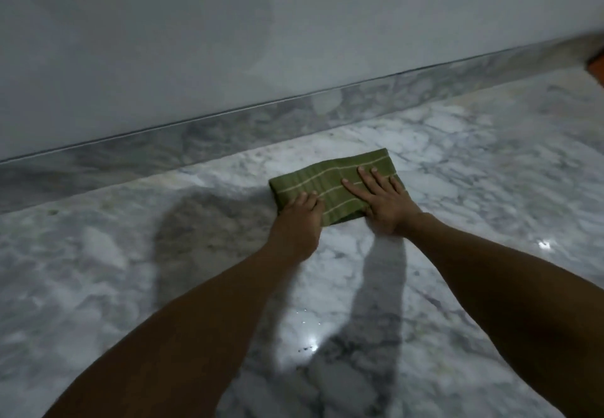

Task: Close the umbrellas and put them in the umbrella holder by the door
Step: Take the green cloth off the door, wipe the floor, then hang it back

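Note:
No umbrella or umbrella holder is in view. A folded green cloth point(310, 179) with thin pale stripes lies on the marble floor point(130, 270), close to the wall. My left hand point(299, 218) rests on the cloth's near left part, its fingers lying on the fabric and slightly bent. My right hand point(384, 200) presses flat on the cloth's right half with the fingers straight and spread. Both forearms reach in from the bottom of the frame.
A plain pale wall point(261, 25) with a marble skirting point(294, 113) runs across just behind the cloth. A small orange-brown object point(596, 66) shows at the far right edge. The glossy floor reflects lights and carries my arms' shadows.

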